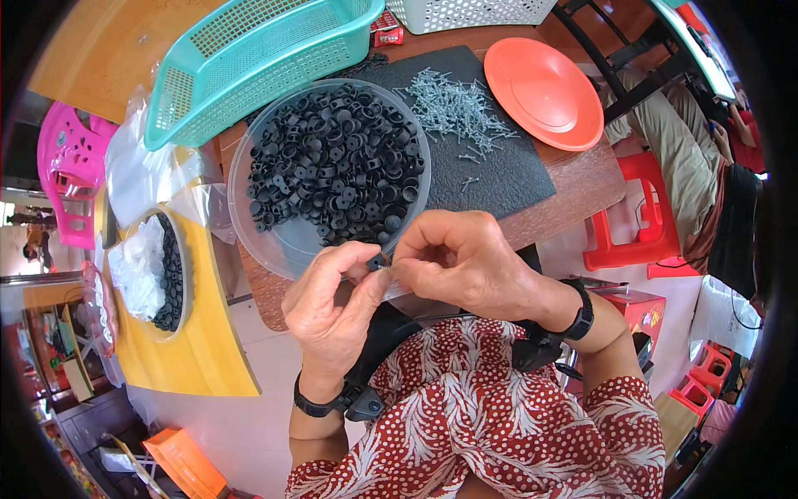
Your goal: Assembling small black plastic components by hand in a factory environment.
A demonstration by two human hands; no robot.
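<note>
My left hand (332, 308) and my right hand (461, 262) meet over the near edge of the table, fingertips together. Between them sits one small black plastic cap (376, 262), pinched by the left thumb and forefinger and touched by the right fingers. Just beyond the hands stands a clear round bowl (274, 237) filled with several black plastic caps (337, 162). On a dark grey mat (499, 179) past the bowl lies a pile of small grey screws (453, 104). Whether a screw is in the right fingers cannot be seen.
A teal plastic basket (249, 62) stands at the back left, an orange plate (544, 91) at the back right, a white basket (470, 12) behind. A yellow stool (195, 333) on the left carries a bowl of caps and bags. Red stools (640, 220) and a seated person (706, 166) are on the right.
</note>
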